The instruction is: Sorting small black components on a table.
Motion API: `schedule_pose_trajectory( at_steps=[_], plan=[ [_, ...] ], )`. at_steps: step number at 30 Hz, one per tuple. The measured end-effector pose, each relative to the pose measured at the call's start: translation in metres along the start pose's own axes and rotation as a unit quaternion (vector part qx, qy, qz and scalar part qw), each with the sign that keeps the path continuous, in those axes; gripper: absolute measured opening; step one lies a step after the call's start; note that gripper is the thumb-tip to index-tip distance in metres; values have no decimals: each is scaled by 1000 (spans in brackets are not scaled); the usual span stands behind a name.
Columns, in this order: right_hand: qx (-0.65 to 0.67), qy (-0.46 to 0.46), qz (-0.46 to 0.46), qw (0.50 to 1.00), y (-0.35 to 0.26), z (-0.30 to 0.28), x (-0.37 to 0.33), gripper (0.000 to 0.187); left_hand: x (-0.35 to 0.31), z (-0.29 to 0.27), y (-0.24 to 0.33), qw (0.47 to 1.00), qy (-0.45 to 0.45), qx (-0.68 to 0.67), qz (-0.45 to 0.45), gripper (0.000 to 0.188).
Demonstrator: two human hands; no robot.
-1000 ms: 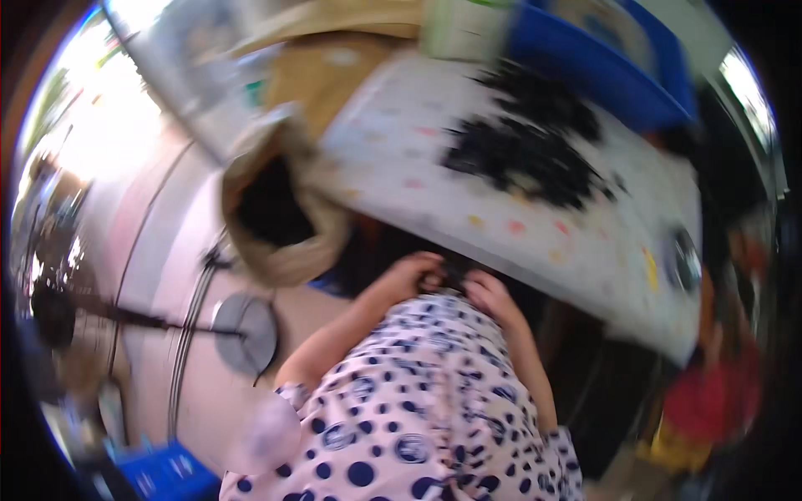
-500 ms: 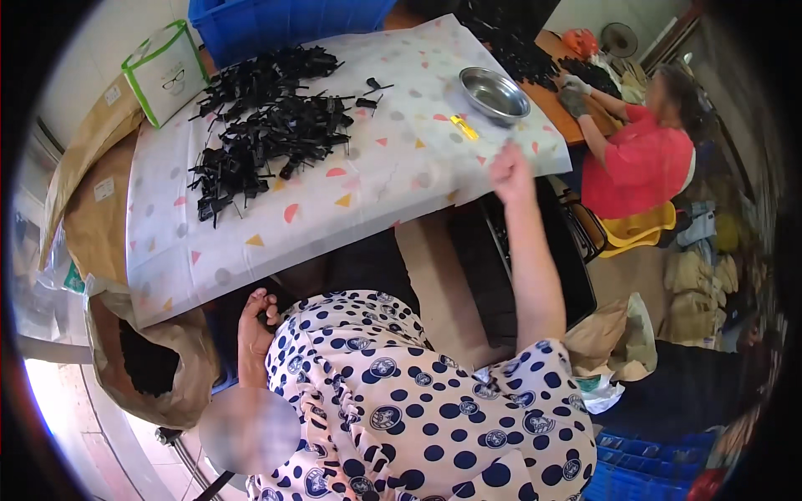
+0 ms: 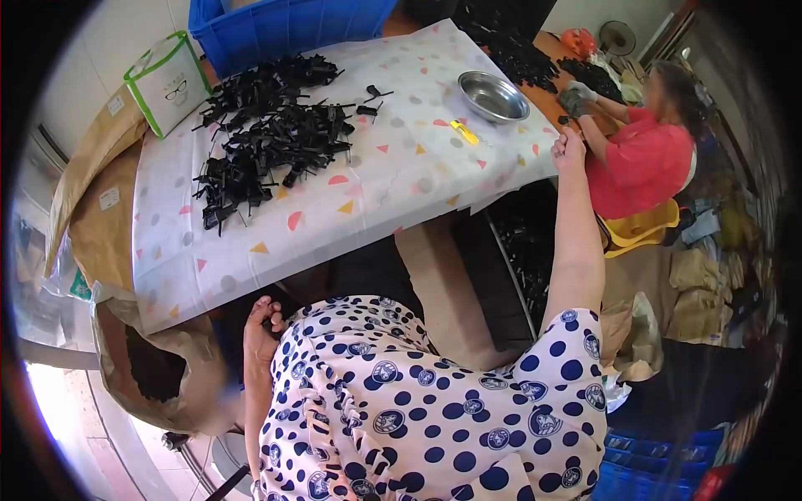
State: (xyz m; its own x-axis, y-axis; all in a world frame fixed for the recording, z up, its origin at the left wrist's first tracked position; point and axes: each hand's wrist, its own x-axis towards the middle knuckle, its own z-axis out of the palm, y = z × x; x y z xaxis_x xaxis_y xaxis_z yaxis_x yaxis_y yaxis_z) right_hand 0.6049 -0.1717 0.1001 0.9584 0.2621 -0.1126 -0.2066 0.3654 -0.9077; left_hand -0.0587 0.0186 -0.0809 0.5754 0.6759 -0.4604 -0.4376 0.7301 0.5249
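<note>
- Patterned plastic cloth (image 3: 276, 242), white with coloured triangles and half-circles, covers the table; the person's right hand (image 3: 569, 147) is curled over its far right corner, fingers closed around the cloth's edge.
- Left hand (image 3: 261, 321) hangs low beside the spotted dress (image 3: 418, 401), just under the near edge of the cloth, fingers loosely bent; I cannot tell whether it has hold of anything.
- Black plastic parts (image 3: 267, 138) lie heaped on the left half of the table, well apart from the gripping hand, with a few strays toward the middle.
- Steel bowl (image 3: 493, 96) and a small yellow piece (image 3: 464, 131) sit near the corner being gripped.
- To handle that corner well, I would say any pull should be slow and level, since a sharp tug could slide the bowl or scatter the heap.
- Bringing the low hand up to the near edge would keep the cloth from skewing.
- Blue crate (image 3: 284, 29) stands at the far edge, a white bag with green trim (image 3: 167, 83) beside it, and an open brown sack (image 3: 154, 367) sits on the floor at the left.
- Another person in a red top (image 3: 647, 163) works with gloved hands at the next table.
</note>
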Motion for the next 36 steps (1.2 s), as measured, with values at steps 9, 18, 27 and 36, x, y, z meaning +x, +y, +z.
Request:
schedule_pose_trajectory(
  at_steps=[9, 18, 27, 36],
  plan=[
    [146, -267, 49, 951, 17, 32, 5, 24, -27, 45, 3, 951, -15, 300, 69, 28],
    [-22, -565, 190, 802, 190, 168, -345, 8, -52, 134, 25, 931, -62, 320, 165, 64],
    [-150, -643, 129, 740, 223, 157, -403, 7, -58, 98, 26, 960, -80, 174, 202, 66],
    [-191, -636, 56, 745, 232, 148, -407, 7, -59, 105, 14, 947, -18, 236, 219, 51]
  ],
)
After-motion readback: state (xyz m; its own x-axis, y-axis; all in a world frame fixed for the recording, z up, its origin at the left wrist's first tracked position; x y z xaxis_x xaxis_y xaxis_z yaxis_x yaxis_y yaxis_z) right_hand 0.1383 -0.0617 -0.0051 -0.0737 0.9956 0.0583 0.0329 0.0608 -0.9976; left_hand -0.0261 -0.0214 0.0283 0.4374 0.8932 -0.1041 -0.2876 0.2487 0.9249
